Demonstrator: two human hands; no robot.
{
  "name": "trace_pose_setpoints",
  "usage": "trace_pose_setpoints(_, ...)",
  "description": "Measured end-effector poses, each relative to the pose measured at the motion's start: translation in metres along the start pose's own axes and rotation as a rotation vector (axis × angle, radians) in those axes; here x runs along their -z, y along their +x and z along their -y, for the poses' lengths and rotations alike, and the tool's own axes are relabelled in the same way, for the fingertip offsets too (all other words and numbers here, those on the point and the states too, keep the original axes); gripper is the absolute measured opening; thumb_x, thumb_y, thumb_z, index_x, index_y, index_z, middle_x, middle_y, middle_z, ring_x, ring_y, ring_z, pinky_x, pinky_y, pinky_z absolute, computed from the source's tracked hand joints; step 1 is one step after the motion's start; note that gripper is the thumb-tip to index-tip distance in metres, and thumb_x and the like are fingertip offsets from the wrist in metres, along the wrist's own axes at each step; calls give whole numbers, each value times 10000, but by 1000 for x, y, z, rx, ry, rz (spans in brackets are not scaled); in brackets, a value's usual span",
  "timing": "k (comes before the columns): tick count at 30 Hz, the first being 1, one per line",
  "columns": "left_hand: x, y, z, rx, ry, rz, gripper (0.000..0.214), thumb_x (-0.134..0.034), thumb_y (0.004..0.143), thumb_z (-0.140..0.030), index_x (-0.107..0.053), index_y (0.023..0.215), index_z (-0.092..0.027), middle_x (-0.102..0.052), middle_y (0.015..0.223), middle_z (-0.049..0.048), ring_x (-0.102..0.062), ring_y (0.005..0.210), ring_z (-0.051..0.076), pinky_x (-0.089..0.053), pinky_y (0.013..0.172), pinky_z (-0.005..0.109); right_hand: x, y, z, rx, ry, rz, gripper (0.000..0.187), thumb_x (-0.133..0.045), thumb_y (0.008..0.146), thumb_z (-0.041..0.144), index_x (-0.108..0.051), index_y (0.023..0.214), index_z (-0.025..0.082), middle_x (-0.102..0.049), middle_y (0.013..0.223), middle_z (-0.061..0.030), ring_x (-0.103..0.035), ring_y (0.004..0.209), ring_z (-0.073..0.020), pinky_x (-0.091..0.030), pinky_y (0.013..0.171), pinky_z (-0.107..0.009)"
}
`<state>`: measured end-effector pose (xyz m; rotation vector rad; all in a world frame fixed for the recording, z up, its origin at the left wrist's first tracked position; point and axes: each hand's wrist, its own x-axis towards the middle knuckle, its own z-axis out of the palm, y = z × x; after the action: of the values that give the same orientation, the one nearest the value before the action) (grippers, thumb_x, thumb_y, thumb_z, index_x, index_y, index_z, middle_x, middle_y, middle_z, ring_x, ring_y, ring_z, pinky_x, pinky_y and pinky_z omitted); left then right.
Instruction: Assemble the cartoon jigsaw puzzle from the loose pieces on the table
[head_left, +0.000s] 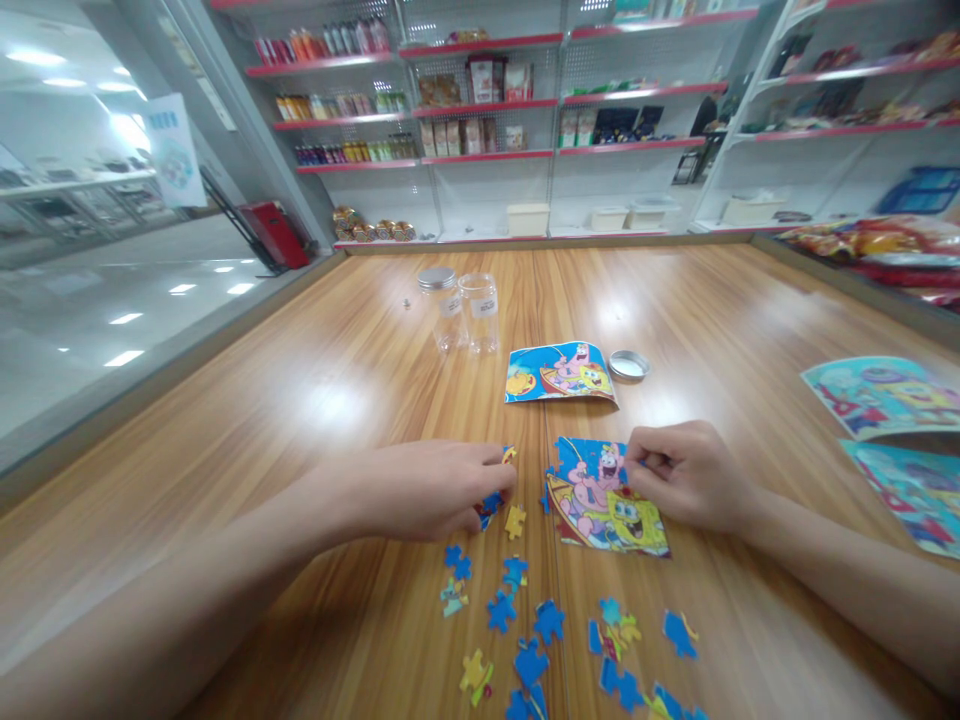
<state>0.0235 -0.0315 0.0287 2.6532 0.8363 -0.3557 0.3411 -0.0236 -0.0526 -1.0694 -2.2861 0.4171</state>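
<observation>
A partly assembled cartoon jigsaw puzzle lies on the wooden table. My right hand is closed at its upper right edge, fingertips touching or very near it; whatever is between them is hidden. To the puzzle's left, my left hand has its fingers curled down on blue and yellow puzzle pieces, which it partly covers. A loose yellow piece lies just beside those fingers. More loose pieces, mostly blue, are scattered nearer to me, among them a blue piece. Behind the puzzle lies a curled picture sheet with matching figures.
Two clear plastic jars stand farther back, the left one with a silver lid. A loose silver lid lies by the picture sheet. Two more picture sheets lie at the right. Stocked shelves stand beyond the table's raised edge.
</observation>
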Motion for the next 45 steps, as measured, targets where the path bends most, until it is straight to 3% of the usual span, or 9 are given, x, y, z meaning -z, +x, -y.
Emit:
trace_pose_setpoints(8,1,-2,-1,3,45,-4,179,-652,859,-137,-571,1007,-198,-608,1032,39,-617,798,185,-423,644,291,0,0,1,-2,-1,1,183,-604,807,202,-550,632,193,-371,461,79,-308,411,-66,-259,425,-223)
trace_pose_setpoints(16,0,-2,-2,18,11,-30,268,-657,847,-125,-552,1084,-193,-606,1054,50,-630,855,205,-441,682,305,1,1,2,0,-2,-2,172,-604,794,188,-545,633,193,-365,461,83,-304,410,-65,-256,424,-224)
trace_pose_setpoints(25,0,1,-1,20,16,-24,161,-641,852,-115,-561,973,-184,-601,991,38,-611,792,187,-420,643,301,0,-1,1,-4,2,1,178,-606,806,198,-555,635,191,-372,464,81,-306,414,-64,-262,427,-222)
trace_pose_setpoints(45,-10,5,3,26,-16,-57,181,-620,794,-52,-533,894,-176,-589,918,27,-553,730,156,-385,618,275,0,0,1,-5,15,-13,177,-621,800,202,-563,633,193,-361,459,85,-291,409,-66,-255,420,-226)
